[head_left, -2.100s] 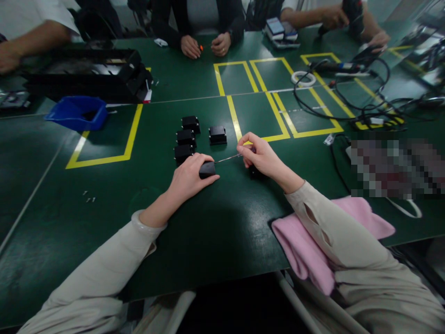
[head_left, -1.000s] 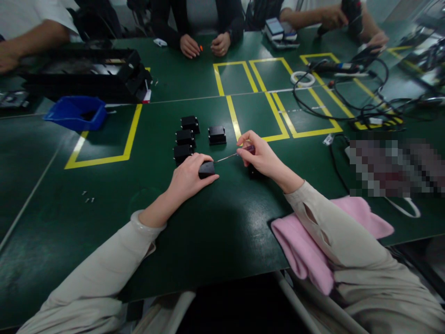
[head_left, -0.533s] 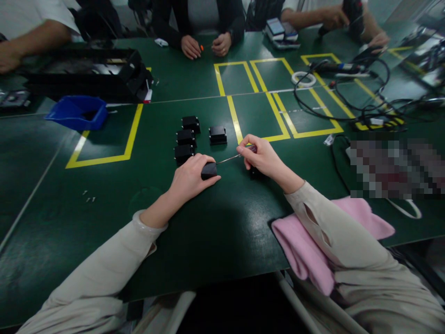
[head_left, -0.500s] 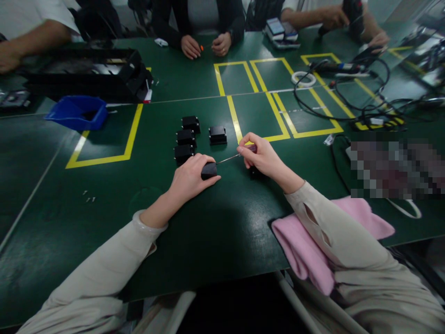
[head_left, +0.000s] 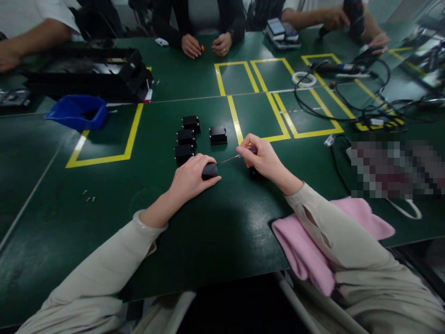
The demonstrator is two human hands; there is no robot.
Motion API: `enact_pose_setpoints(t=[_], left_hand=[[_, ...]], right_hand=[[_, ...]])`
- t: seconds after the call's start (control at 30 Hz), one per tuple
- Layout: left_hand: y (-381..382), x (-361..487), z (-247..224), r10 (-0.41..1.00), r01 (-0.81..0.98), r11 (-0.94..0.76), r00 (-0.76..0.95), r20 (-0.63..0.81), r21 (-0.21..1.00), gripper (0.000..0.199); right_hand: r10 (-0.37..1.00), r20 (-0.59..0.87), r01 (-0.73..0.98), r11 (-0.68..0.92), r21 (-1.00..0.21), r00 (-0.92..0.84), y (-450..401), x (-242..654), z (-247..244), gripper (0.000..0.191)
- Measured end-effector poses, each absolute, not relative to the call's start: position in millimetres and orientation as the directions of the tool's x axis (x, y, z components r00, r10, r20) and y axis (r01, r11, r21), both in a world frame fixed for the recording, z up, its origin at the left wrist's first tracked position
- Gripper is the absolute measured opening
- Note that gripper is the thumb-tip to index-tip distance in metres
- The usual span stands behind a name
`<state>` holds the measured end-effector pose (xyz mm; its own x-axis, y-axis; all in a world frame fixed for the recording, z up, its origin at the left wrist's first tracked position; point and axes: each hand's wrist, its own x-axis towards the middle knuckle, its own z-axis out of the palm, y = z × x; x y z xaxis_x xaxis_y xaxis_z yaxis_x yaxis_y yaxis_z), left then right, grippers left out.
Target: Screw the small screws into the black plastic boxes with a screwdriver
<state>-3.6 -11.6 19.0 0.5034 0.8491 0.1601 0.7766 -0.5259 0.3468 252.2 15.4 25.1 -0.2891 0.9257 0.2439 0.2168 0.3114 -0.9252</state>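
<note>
Black and smooth-faced, a small block (head_left: 209, 171) sits in the curl of the left hand (head_left: 191, 178), fingers over its far side and thumb along its near side, closed to the block's width. Between two and three o'clock from it, the right hand (head_left: 259, 157) pinches a screwdriver (head_left: 253, 150) by its dark handle, the thin shaft pointing back to the block's upper corner; whether the tip is seated there cannot be told. Beneath the right hand a dark piece (head_left: 255, 172) shows only partly. Toward eleven o'clock three black boxes (head_left: 186, 137) line up, the nearest partly covered by the left hand; a fourth box (head_left: 218, 133) stands just past twelve. A patch at three o'clock is pixelated beyond reading. Small screws (head_left: 89, 199) lie between eight and nine. Green tabletop (head_left: 208, 236) stretches from the hands to its near edge at six o'clock, and at four a pink cloth (head_left: 295, 246) drapes over that edge, partly under the right sleeve (head_left: 333, 232).
</note>
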Motion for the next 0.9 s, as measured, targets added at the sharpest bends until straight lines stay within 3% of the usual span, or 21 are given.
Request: enact_pose_setpoints(t=[0.27,0.5,0.77,0.9], left_hand=[[-13.2,-1.8,18.7,0.830,0.761,-0.556,0.532,0.167,0.335,0.034],[-13.1,-1.7,20.7,0.836,0.760,-0.545,0.528,0.152,0.354,0.035],[-12.7,-1.8,20.2,0.837,0.754,-0.542,0.526,0.153,0.371,0.034],[-12.5,-2.2,19.2,0.836,0.754,-0.544,0.527,0.155,0.367,0.035]], right_hand=[[0.934,0.294,0.220,0.336,-0.916,-0.201,11.5,245.7,27.4,0.048],[0.932,0.296,0.114,0.324,-0.939,-0.207,14.6,245.4,17.0,0.020],[0.933,0.263,0.150,0.305,-0.941,-0.247,17.2,248.7,17.8,0.030],[0.936,0.267,0.121,0.300,-0.946,-0.230,17.2,248.7,17.2,0.024]])
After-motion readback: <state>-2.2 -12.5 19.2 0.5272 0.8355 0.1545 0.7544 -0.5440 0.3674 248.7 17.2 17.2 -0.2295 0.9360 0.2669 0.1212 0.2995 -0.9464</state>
